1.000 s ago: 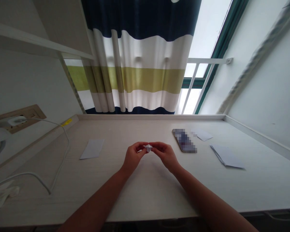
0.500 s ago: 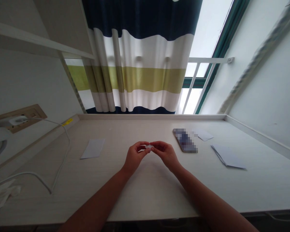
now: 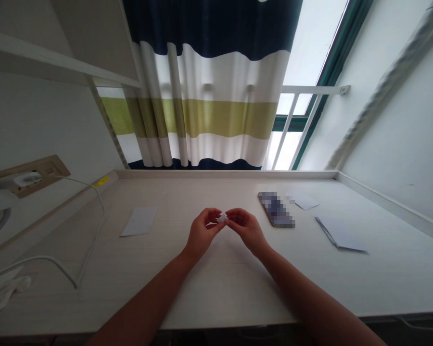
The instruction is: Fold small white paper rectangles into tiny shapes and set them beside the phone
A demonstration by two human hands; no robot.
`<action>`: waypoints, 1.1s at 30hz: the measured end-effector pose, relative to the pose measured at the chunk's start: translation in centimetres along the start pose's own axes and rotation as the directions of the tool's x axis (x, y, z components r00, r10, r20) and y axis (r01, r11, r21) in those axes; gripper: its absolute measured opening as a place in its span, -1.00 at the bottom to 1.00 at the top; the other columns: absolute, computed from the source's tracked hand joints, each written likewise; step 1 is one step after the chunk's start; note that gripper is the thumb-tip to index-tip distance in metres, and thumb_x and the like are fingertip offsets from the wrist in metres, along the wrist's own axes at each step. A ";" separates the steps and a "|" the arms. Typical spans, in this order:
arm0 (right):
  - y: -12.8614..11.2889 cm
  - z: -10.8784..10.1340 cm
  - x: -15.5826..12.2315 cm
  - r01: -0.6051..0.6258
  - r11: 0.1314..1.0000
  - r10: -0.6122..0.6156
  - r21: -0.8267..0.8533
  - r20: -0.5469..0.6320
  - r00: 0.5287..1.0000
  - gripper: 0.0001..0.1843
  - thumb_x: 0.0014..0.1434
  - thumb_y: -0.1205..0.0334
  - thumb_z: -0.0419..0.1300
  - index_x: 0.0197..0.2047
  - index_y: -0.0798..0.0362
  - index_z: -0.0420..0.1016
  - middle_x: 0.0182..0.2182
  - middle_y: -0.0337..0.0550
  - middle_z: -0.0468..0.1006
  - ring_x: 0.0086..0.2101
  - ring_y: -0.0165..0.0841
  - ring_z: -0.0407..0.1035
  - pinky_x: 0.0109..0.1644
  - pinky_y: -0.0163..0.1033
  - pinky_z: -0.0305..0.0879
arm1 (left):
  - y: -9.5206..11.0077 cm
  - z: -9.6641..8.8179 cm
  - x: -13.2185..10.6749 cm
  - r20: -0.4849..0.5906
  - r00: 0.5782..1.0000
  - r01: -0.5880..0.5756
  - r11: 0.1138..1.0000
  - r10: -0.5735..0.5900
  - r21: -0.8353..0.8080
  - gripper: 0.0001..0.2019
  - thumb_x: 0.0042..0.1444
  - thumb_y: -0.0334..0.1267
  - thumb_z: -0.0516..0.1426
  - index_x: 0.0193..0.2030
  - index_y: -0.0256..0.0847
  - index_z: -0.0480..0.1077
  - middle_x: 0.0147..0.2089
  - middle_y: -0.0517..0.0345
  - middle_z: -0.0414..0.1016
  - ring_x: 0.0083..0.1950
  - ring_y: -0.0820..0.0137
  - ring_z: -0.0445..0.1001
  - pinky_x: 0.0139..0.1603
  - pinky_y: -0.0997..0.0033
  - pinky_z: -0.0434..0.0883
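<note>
Between my two hands, above the middle of the desk, is a small piece of folded white paper (image 3: 222, 218). My left hand (image 3: 203, 229) pinches it from the left with thumb and fingers. From the right, my right hand (image 3: 246, 228) grips it the same way, and the fingertips of both hands almost meet. The fingers cover part of the paper, so its full shape is hidden. To the right of my right hand lies a phone (image 3: 276, 210) with a blurred screen.
On the pale desk (image 3: 202, 298), a white sheet (image 3: 139, 221) lies left, a stack of paper (image 3: 341, 234) right and another sheet (image 3: 303, 201) behind the phone. A white cable (image 3: 101, 211) runs from the wall socket (image 3: 54, 168). Crumpled white tissue (image 3: 7, 288) sits far left.
The fingers of both hands have risen slightly, and more of the small white paper shows between them. Everything else on the desk stays in place.
</note>
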State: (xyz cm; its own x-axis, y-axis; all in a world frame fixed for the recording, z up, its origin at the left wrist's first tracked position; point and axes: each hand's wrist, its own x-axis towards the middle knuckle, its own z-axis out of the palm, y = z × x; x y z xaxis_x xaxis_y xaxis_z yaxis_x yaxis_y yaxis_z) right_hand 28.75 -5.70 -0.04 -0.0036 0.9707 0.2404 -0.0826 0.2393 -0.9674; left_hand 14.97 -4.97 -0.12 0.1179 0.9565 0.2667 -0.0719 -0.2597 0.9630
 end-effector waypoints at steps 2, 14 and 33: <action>0.0 0.0 0.0 -0.031 1.000 0.031 0.007 0.010 0.999 -0.76 -0.21 0.15 0.32 -0.42 0.07 0.46 -0.49 -0.19 0.52 -0.42 -0.36 0.40 -0.28 -0.22 0.34 | 0.0 0.1 0.0 0.017 1.000 0.006 1.000 -0.006 0.001 -0.71 -0.18 -0.29 0.24 -0.27 -0.23 0.32 -0.36 0.20 0.37 -0.33 0.48 0.42 -0.28 0.43 0.45; -1.3 -0.2 -0.3 -0.096 0.985 0.088 0.143 0.060 0.994 -0.81 -0.22 0.22 0.34 -0.47 0.05 0.47 -0.51 -0.25 0.53 -0.44 -0.40 0.39 -0.26 -0.23 0.30 | 0.4 -0.2 0.0 0.145 0.982 0.130 0.990 -0.122 -0.051 -0.81 -0.17 -0.26 0.24 -0.39 -0.29 0.40 -0.43 0.15 0.46 -0.36 0.40 0.45 -0.23 0.32 0.41; -0.2 -0.4 0.1 -0.051 0.999 0.051 0.002 0.064 0.997 -0.80 -0.15 0.16 0.29 -0.48 0.11 0.45 -0.57 -0.21 0.49 -0.51 -0.38 0.37 -0.37 -0.23 0.30 | 0.1 0.0 0.0 0.128 0.984 0.130 0.991 -0.125 -0.032 -0.83 -0.19 -0.26 0.25 -0.47 -0.28 0.37 -0.54 0.20 0.46 -0.45 0.43 0.45 -0.37 0.43 0.40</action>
State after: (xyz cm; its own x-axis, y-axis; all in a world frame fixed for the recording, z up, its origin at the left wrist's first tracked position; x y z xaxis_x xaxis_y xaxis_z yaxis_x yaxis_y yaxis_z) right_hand 29.22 -5.60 0.17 -0.0720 0.9780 0.1956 -0.0839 0.1895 -0.9783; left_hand 14.95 -5.02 -0.06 0.2521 0.9565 0.1470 -0.0876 -0.1288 0.9878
